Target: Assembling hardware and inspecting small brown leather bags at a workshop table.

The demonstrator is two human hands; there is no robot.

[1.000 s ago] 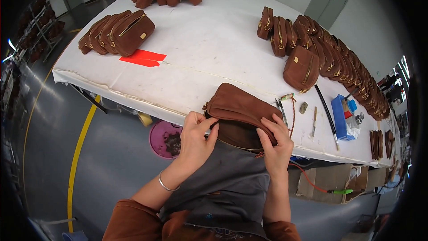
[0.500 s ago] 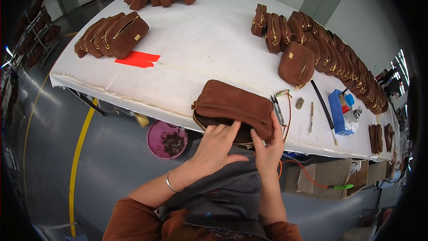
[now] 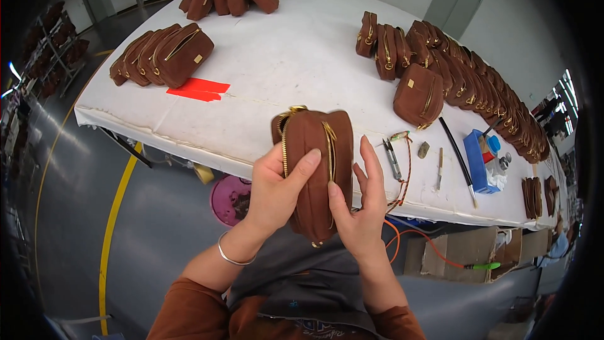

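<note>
The brown zippered pouch (image 3: 306,204) is in front of the person, at the near edge of the white tabletop (image 3: 264,69), and its lower end is before the dark grey apron (image 3: 283,286); whether it touches the tabletop, I cannot tell. The left hand (image 3: 275,189) has its grip closed on the left side of the pouch, with the thumb lying across the front, next to the gold zipper teeth (image 3: 285,154). The grip of the right hand (image 3: 360,214) is rather open: its thumb touches the pouch near a second gold zipper (image 3: 331,151), while the index finger points upward, apart from it. To the right lie small metal snips (image 3: 393,162) and a long black brush (image 3: 454,151), which is beside a blue box (image 3: 477,165). Similar brown pouches (image 3: 184,56) stand at the left, just beyond a red strip (image 3: 198,89).
</note>
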